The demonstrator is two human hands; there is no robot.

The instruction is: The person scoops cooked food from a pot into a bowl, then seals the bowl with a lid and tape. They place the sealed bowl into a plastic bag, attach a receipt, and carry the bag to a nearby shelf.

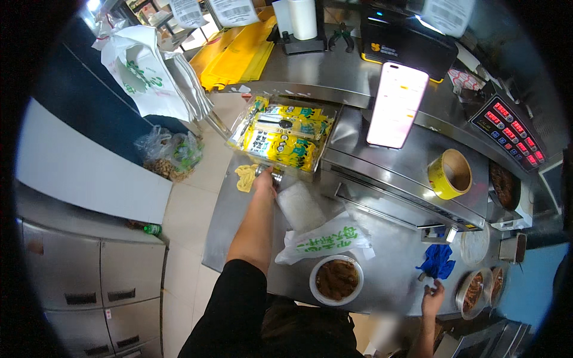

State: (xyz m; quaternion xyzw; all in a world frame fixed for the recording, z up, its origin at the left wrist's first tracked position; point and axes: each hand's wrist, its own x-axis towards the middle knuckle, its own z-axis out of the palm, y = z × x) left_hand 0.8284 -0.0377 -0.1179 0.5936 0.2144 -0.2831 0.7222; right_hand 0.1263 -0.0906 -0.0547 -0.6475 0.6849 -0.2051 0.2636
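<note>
My left hand [264, 180] is wrapped around a small metal canister [277, 176] near the far left of the steel table [241, 223]. Beside it lies a crumpled yellow cloth [245, 178]. My right hand [432, 299] is at the table's front edge, its fingers curled near a crumpled blue cloth or glove [436, 262]. Something small and pale shows at those fingertips; whether it is held cannot be made out. A white round tub [314, 291] of brown food [336, 279] stands before me. Behind it lie a white plastic bag [318, 244] with green print and a translucent packet [301, 207].
A clear bin [320, 165] holds yellow cutlery packets [282, 145]. A lit phone [397, 107] leans by the raised shelf. Yellow tape [441, 179] rests on the steel box. Food bowls [472, 293] stand at right; white bags [147, 76] hang at left.
</note>
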